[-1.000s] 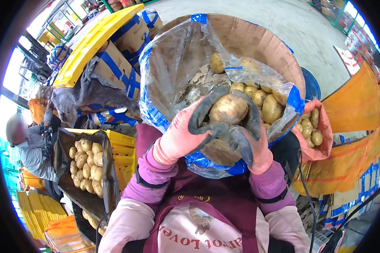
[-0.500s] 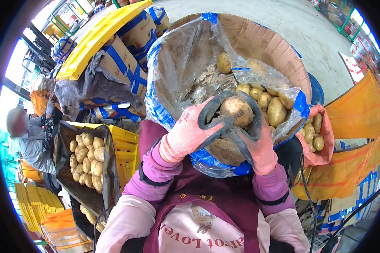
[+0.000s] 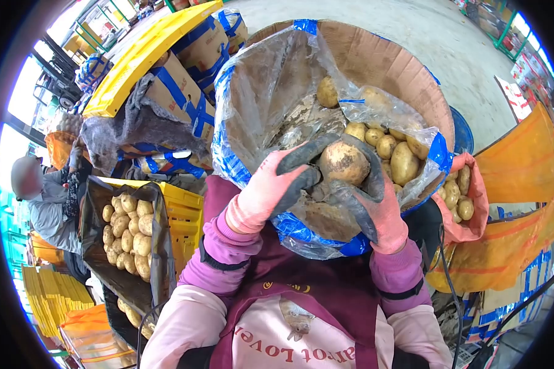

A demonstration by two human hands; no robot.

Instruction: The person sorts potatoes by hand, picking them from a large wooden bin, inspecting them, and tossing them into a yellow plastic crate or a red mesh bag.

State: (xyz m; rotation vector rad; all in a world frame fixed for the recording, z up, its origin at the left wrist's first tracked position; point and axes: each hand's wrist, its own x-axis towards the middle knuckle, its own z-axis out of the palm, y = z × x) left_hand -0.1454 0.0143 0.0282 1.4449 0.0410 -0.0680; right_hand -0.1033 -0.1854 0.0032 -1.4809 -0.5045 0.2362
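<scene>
A large round potato with a brown, dirty patch is between my two gloved hands, above the near part of a plastic-lined round cardboard bin. My right hand, in a pink glove with dark grey fingers, curls around the potato's right side, thumb in front. My left hand, gloved alike, has its fingertips at the potato's upper left and its thumb by the left edge, in a loose grip. Inside the bin, several potatoes lie at the right, partly under clear plastic, and a single potato lies farther back.
To the left, a black-lined yellow crate holds several potatoes. A red-pink bag of potatoes stands right of the bin, near a blue tub. Taped cartons are stacked back left. Another person works at far left.
My left hand has shifted a little left, its thumb drawing back from the potato's front. The potato has turned, showing more of its dirty patch. My right hand stays around it.
</scene>
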